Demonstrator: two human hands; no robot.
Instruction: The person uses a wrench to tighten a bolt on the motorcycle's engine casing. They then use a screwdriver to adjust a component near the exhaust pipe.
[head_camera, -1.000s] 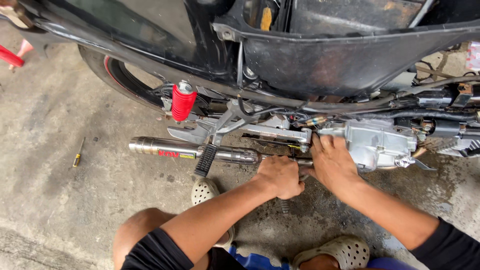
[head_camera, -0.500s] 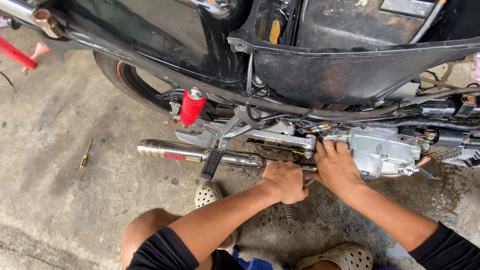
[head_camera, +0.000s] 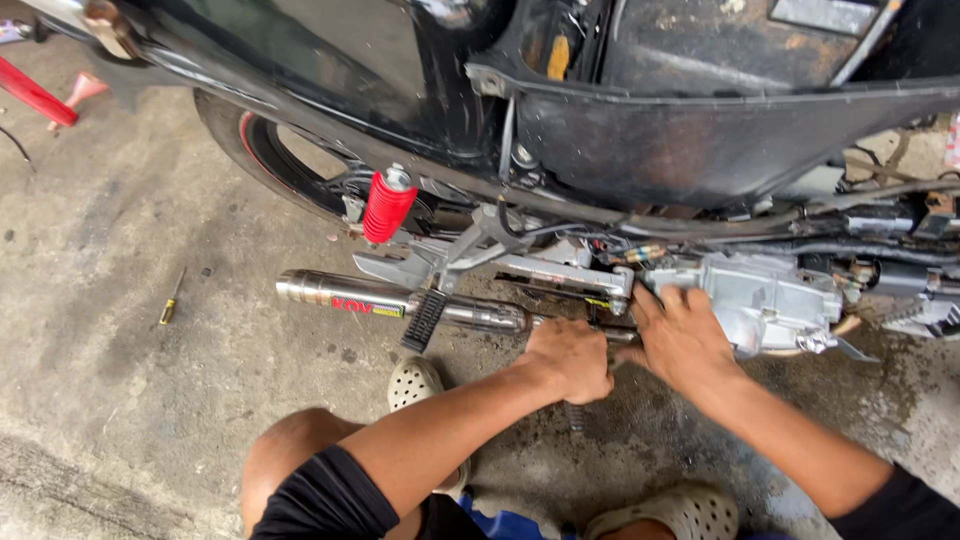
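A black motorcycle (head_camera: 700, 130) stands in front of me with its side open. My left hand (head_camera: 568, 358) is curled into a fist low beside the chrome exhaust pipe (head_camera: 400, 300), gripping something I cannot make out. My right hand (head_camera: 680, 335) rests with fingers spread against the silver engine casing (head_camera: 770, 300). A red rear shock spring (head_camera: 385, 205) sits above the exhaust, next to a black footpeg (head_camera: 424, 320).
A small screwdriver (head_camera: 170, 300) lies on the concrete floor at the left. The rear wheel (head_camera: 270, 150) stands behind the shock. A red stand part (head_camera: 40, 95) shows at the top left. My knee (head_camera: 290, 450) and pale clogs (head_camera: 420, 385) are below.
The view has shifted, so the motorcycle sits a little further right and lower. My hands stay at the same spot by the engine; the right one's fingers have edged up onto the casing.
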